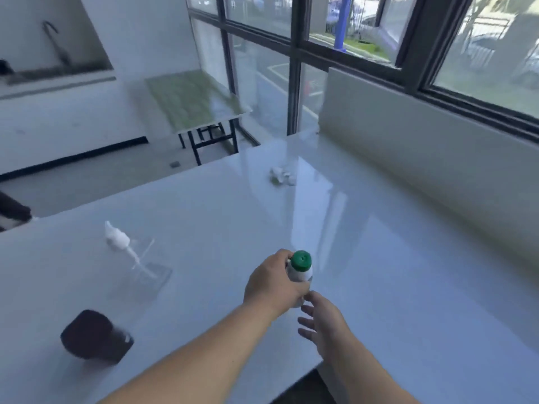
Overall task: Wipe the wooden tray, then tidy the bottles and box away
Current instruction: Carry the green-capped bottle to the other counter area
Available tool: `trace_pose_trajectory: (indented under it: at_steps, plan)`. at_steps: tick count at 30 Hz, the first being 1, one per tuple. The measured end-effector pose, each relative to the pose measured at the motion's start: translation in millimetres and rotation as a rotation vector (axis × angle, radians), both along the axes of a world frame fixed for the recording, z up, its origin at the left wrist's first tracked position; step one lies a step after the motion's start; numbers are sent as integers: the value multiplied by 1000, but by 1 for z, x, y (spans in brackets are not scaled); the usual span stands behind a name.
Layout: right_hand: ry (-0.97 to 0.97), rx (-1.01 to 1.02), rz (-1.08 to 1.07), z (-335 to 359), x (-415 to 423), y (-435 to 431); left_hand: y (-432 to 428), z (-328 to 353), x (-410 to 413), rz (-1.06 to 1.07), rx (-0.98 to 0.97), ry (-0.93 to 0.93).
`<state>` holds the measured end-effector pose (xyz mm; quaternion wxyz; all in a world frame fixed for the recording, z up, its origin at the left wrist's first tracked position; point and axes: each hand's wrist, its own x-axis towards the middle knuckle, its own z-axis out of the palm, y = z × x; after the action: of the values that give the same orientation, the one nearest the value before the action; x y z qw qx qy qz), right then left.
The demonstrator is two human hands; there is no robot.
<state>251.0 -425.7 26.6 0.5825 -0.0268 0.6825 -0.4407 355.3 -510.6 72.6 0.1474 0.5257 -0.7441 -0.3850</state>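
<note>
Green-capped bottle (300, 271) stands near the bench's (379, 258) front edge, the left hand's (272, 282) fingers wrapped around its body. Just beside it, the right hand (322, 323) hovers with fingers spread wide, holding nothing. A clear pump bottle (137, 263) and a dark jar (96, 335) sit toward the left edge.

Wide bare table (379, 272) is lying open to the right and ahead, up to the wall panel (423, 147). A crumpled tissue (281, 176) is sitting far ahead. To the left, a clear pump bottle (137, 263) and a dark jar (96, 335) are standing well apart, leaving a passable gap between them.
</note>
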Motion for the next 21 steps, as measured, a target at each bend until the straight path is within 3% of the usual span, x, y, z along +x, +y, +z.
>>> trace_pose_trajectory:
  at_steps: [11,21]
  plan:
    - [-39,2,355,-19,181,-127,-84,-9,202,352,28,-50]
    - [-49,32,450,-46,231,-143,-90,-26,250,404,53,-68]
